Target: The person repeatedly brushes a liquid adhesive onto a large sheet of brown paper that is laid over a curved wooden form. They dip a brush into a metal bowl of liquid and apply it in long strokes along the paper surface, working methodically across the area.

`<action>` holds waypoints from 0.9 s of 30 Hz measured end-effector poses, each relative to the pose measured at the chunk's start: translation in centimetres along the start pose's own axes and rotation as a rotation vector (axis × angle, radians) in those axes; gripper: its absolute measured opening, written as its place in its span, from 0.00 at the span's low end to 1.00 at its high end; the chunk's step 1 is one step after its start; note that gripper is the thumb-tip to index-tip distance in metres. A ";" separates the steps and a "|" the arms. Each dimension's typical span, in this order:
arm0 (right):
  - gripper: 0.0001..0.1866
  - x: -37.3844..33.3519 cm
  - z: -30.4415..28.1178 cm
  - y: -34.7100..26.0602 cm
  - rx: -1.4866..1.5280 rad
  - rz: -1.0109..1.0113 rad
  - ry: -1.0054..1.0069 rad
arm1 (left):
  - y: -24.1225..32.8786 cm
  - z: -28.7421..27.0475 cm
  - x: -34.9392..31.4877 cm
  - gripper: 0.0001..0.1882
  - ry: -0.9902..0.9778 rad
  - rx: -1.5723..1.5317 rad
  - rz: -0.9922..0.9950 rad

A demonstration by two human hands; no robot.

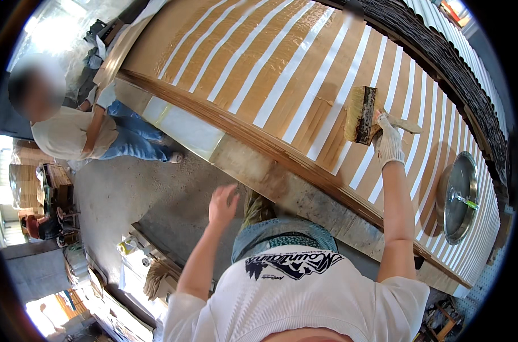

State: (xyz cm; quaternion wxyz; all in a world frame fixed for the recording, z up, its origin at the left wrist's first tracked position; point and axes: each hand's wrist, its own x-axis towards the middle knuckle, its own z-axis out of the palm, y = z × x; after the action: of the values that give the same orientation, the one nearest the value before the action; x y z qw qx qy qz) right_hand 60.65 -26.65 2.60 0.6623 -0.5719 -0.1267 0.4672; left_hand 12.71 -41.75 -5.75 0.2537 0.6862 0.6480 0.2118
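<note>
My right hand (389, 141), in a white glove, is closed around a wide flat brush (362, 115). The brush has pale bristles, a dark stained band and a light wooden handle that sticks out past the hand. It is over the brown sheets (304, 94), which lie side by side in a stack with white strips between them. Toward the far left the sheets look glossy and wet; under the brush there are darker streaks. My left hand (223, 205) is bare and hangs beside my body near the table's near edge, its fingers loosely curled apart and holding nothing.
A round metal bowl (462, 196) with a green-tipped item in it rests on the sheets at the right. Dark corrugated pieces (441, 62) line the far edge. Another person (74, 134) stands at the table's left end. Boxes and a cluttered bench (148, 262) lie behind on the left.
</note>
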 end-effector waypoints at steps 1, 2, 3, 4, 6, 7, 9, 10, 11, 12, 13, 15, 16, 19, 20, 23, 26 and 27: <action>0.18 -0.4 0.2 0.0 0.011 -0.005 -0.014 | 0.1 -0.5 2.6 0.20 0.031 0.069 0.177; 0.18 -0.9 0.6 0.2 0.024 -0.014 -0.027 | 0.7 -1.2 5.4 0.21 0.007 0.080 0.218; 0.18 -1.4 1.0 0.3 -0.027 -0.020 -0.022 | 1.8 -2.1 8.2 0.23 -0.019 0.092 0.266; 0.18 -1.9 1.6 0.2 -0.072 -0.032 -0.015 | 2.3 -2.9 10.3 0.24 -0.042 0.105 0.322; 0.18 -2.2 3.4 -0.2 -0.167 -0.063 -0.045 | 2.7 -4.0 14.4 0.27 -0.026 0.213 0.475; 0.18 -2.2 4.5 -0.1 -0.224 -0.076 -0.080 | 2.9 -4.4 16.6 0.28 -0.011 0.262 0.557; 0.18 -1.5 6.8 -0.5 -0.349 -0.153 -0.136 | 2.4 -4.5 20.1 0.30 -0.053 0.288 0.679; 0.19 -1.0 8.3 -0.6 -0.413 -0.208 -0.163 | 2.0 -4.6 21.4 0.31 -0.072 0.304 0.737; 0.20 -0.2 9.6 -0.7 -0.483 -0.260 -0.188 | 1.9 -4.6 22.7 0.32 -0.102 0.302 0.786; 0.22 1.0 11.0 -0.4 -0.607 -0.303 -0.149 | 1.7 -4.5 23.4 0.32 -0.125 0.299 0.817; 0.25 2.1 12.5 -0.5 -0.730 -0.342 -0.110 | 1.5 -4.3 24.2 0.32 -0.147 0.298 0.847; 0.26 3.2 16.6 -0.5 -0.952 -0.479 -0.077 | 0.3 -4.1 24.7 0.34 -0.185 0.303 0.866; 0.27 3.9 18.1 -0.5 -1.064 -0.544 -0.063 | -0.2 -4.0 24.9 0.35 -0.196 0.304 0.870; 0.25 7.9 18.7 1.8 -1.224 -0.607 -0.040 | -1.2 -3.0 25.2 0.37 -0.196 0.277 0.901; 0.23 9.1 19.1 2.5 -1.377 -0.582 0.007 | -1.7 -2.5 25.2 0.38 -0.190 0.271 0.901; 0.21 11.2 22.2 1.6 -1.526 -0.482 -0.033 | -2.5 -2.7 25.7 0.36 -0.235 0.225 0.876; 0.23 18.7 20.9 1.2 -1.404 -0.481 0.035 | -3.1 -1.8 26.1 0.35 -0.196 0.225 0.929; 0.23 20.8 21.8 0.6 -1.447 -0.479 0.110 | -3.4 -2.0 26.1 0.34 -0.231 0.252 0.920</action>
State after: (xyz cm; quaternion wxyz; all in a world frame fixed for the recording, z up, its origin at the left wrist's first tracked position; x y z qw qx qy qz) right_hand 56.14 3.07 1.29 0.2111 -0.8426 -0.4885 0.0823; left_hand 10.68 -15.44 -7.32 0.1189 0.9457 0.2657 0.1443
